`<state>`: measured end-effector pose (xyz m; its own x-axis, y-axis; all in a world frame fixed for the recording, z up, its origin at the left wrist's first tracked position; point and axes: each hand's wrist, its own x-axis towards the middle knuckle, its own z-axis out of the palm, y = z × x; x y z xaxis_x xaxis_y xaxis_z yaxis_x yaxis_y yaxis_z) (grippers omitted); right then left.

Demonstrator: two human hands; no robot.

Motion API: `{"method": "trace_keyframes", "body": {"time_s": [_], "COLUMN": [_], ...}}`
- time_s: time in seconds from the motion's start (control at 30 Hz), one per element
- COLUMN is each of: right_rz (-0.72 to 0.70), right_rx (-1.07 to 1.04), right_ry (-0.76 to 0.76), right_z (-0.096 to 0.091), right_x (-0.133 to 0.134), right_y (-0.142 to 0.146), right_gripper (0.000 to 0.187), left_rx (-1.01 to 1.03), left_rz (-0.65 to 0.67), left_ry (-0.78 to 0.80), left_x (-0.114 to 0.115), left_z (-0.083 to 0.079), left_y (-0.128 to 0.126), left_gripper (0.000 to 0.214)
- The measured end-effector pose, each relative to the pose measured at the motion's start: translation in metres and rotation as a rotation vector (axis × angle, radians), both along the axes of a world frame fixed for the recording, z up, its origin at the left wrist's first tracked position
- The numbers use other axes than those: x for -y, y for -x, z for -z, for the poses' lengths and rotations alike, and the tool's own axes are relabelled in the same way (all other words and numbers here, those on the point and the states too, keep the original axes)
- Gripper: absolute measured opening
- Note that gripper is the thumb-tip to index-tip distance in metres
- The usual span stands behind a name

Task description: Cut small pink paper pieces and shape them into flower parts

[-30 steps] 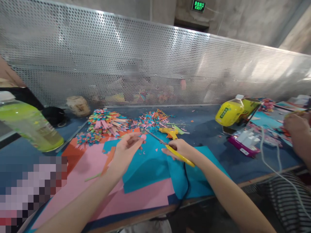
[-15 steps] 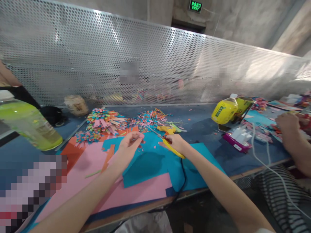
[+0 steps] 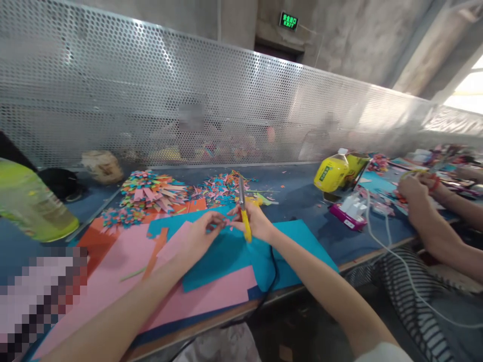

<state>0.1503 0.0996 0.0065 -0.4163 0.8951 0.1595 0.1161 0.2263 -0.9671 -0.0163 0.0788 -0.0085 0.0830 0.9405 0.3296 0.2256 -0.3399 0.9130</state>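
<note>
Right grip (image 3: 255,221) is holding one pair of scissors (image 3: 243,203); left grip (image 3: 204,234) is pinching one small pink paper piece (image 3: 228,222).

The scissors' blades (image 3: 241,190) are pointing forward, beyond the right grip, the long axis running nearly straight ahead from the yellow handle (image 3: 246,227). Both hands' fingertips are meeting around the piece. One scrap pile (image 3: 222,189) is lying past the grips; two bottles, one green bottle (image 3: 35,203), one yellow bottle (image 3: 332,172), are flanking them.

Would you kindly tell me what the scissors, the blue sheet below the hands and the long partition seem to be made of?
Scissors: shiny grey blades, probably steel; smooth yellow handle, likely plastic. Blue sheet: matte, flat, straight-edged, so probably paper or thin card. Partition: silvery, bright-streaked and full of small holes, so likely perforated metal.
</note>
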Motion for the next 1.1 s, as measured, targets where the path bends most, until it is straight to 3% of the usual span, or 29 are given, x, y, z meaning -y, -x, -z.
{"method": "trace_keyframes", "body": {"time_s": [0.2, 0.27, 0.33, 0.43, 0.63, 0.8, 0.93, 1.1], "right_rz": [-0.019, -0.015, -0.010, -0.013, 0.003, -0.062, -0.017, 0.000], "right_rx": [-0.115, -0.123, -0.130, -0.135, -0.142, -0.214, -0.278, -0.292], "right_ry": [0.041, 0.050, 0.053, 0.038, -0.014, -0.019, 0.001, 0.033], "right_z": [0.004, 0.006, 0.009, 0.017, 0.026, 0.028, 0.032, 0.034], "right_x": [0.001, -0.002, -0.006, -0.016, -0.025, -0.021, -0.024, -0.027], "right_y": [0.007, 0.003, -0.002, -0.006, -0.009, -0.005, -0.001, -0.004], "right_gripper": [0.034, 0.036, 0.039, 0.041, 0.037, 0.032, 0.035, 0.032], "left_rx": [-0.111, -0.257, -0.432, -0.673, -0.928, -0.944, -0.959, -0.860], "left_rz": [0.037, 0.043, 0.055, 0.196, 0.379, 0.365, 0.383, 0.564], "left_ry": [-0.057, -0.124, -0.214, -0.291, -0.323, -0.316, -0.286, -0.270], "left_x": [0.004, 0.006, 0.007, 0.005, 0.000, 0.001, 0.007, 0.015], "left_z": [-0.001, 0.002, 0.007, 0.018, 0.032, 0.033, 0.032, 0.017], "left_y": [-0.006, -0.004, -0.001, 0.002, 0.001, -0.001, -0.004, -0.002], "left_gripper": [0.013, 0.027, 0.056, 0.076, 0.063, 0.058, 0.050, 0.041]}}
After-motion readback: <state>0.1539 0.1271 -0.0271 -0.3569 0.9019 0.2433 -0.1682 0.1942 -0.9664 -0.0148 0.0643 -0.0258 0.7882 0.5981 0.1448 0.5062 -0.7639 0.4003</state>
